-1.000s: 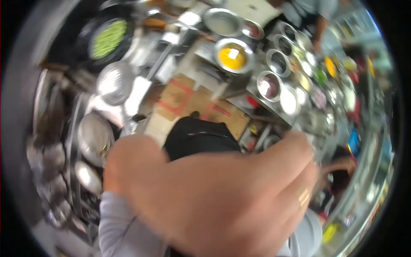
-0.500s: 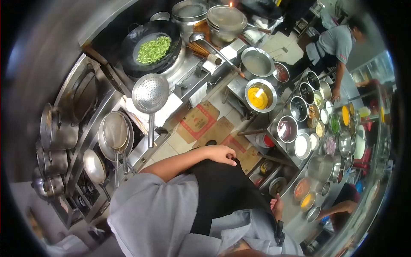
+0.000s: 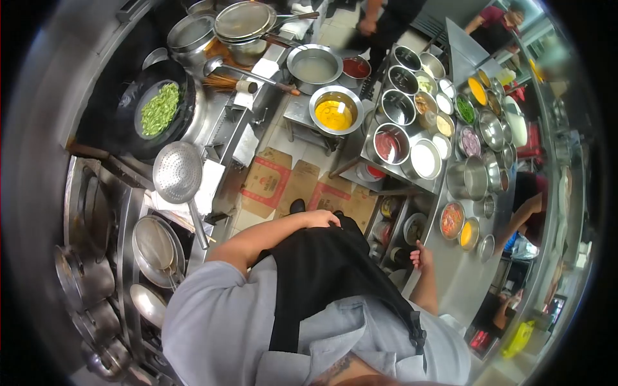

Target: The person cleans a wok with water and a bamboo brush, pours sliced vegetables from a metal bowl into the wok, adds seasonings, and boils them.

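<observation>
Left hand [image 3: 324, 219]: lies on the black apron [image 3: 318, 257], fingers partly hidden; whether it grips cloth I cannot tell.
Right hand [image 3: 421, 256]: fingers curled, just beside the steel tabletop [image 3: 456, 280] and near a shelf bowl [image 3: 415, 226]; I cannot tell if it holds anything.
Skimmer [image 3: 177, 172]: its handle juts toward the left arm; a swung elbow might knock it down.
Greens [image 3: 159, 110]: spread in the wok [image 3: 184, 103]; they could scorch if heat is on and nobody stirs. No flame shows there.
Cardboard [image 3: 267, 182]: flat over floor tiles; might slide under a turning foot.
Tabletop: crowded with metal bowls, red, white, green and yellow contents.
Room: tight kitchen aisle; a co-worker [image 3: 494, 32] stands upper right.
</observation>
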Motion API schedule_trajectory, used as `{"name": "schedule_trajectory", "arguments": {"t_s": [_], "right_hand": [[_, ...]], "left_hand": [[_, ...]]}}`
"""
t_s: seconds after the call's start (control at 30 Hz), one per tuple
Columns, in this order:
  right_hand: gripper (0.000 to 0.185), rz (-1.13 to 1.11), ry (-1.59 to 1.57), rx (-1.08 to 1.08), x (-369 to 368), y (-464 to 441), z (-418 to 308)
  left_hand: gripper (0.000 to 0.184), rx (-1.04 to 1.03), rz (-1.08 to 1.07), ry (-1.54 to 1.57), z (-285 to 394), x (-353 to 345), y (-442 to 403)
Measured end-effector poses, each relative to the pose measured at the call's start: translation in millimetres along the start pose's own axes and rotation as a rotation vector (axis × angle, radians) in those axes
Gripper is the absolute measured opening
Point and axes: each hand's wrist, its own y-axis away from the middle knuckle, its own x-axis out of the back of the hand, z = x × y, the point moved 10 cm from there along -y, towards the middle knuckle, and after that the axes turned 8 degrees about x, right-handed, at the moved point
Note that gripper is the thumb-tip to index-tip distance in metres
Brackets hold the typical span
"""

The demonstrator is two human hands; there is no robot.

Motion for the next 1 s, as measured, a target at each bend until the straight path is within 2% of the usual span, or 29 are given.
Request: {"name": "schedule_trajectory", "arguments": {"t_s": [0.03, 0.13, 0.17, 0.27, 0.33, 0.4, 0.43, 0.5, 0.53, 0.57, 0.73, 1.0], "right_hand": [[0.062, 0.011, 0.005, 0.0, 2.2, 1.3, 0.4], [0.063, 0.003, 0.021, 0.029, 8.2, 3.3, 3.0], [0.063, -0.018, 0.026, 0.063, 1.9, 1.5, -2.0], [0.063, -0.12, 0.001, 0.055, -6.9, -4.7, -0.4], [0.063, -0.078, -0.01, 0.019, -1.1, -7.7, 7.2], [0.063, -0.074, -0.001, 0.025, -4.7, -7.5, 3.8], [0.063, -0.061, 0.007, 0.021, 2.2, -4.5, 5.5], [0.061, -0.039, 0.015, 0.026, 9.2, -2.8, 5.1], [0.06, -0.038, 0.006, 0.008, 10.9, 2.5, 4.6], [0.06, 0.011, -0.085, 0.023, 16.7, 7.0, 3.4], [0.057, -0.065, -0.007, 0.006, 11.7, 7.0, 3.1], [0.058, -0.08, -0.059, 0.055, 12.7, 6.6, 5.5]], "left_hand": [[0.043, 0.031, -0.059, 0.067, -6.0, -5.0, -4.9], [0.041, 0.045, -0.108, 0.131, -0.5, -9.1, -10.1], [0.038, -0.014, -0.097, 0.029, -2.6, -11.2, -13.4], [0.038, -0.003, -0.09, -0.003, -13.4, -16.9, -23.3], [0.035, -0.011, -0.119, 0.026, -18.5, -28.7, -26.7], [0.035, -0.145, -0.074, 0.012, -18.2, -31.1, -34.5], [0.033, -0.118, -0.123, -0.009, 0.1, -30.3, -27.9], [0.036, -0.283, -0.119, -0.05, 4.4, -34.7, -31.7], [0.043, -0.267, -0.152, -0.018, 5.4, -34.8, -30.9], [0.043, -0.203, -0.182, 0.042, -1.6, -38.1, -32.2], [0.038, -0.007, -0.322, 0.338, -12.6, -52.2, -34.4], [0.039, -0.026, -0.418, 0.396, -1.4, -64.9, -35.5]]}}
